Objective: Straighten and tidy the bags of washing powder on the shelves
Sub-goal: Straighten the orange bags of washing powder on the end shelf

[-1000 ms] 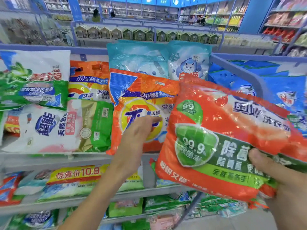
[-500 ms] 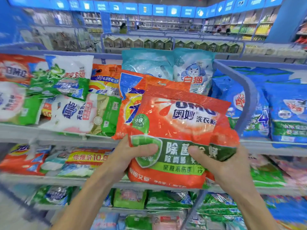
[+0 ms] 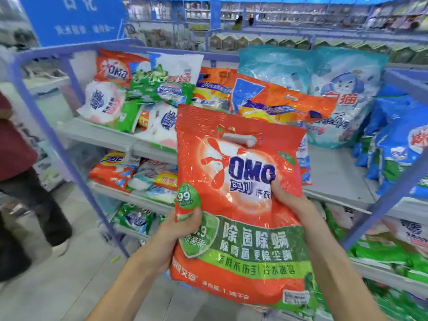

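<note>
The glossy, crinkled orange OMO bag (image 3: pixel 238 205) is gripped upright at both edges by left hand (image 3: pixel 183 230) and right hand (image 3: pixel 287 200).

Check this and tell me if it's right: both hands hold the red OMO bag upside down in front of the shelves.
Wrong in one respect: the head view shows the left hand and right hand holding the red OMO bag upright, its handle at the top, in front of the shelves.

body | L hand (image 3: pixel 178 230) + R hand (image 3: pixel 291 202) bare | forearms (image 3: pixel 129 281) bare to frame edge
</note>
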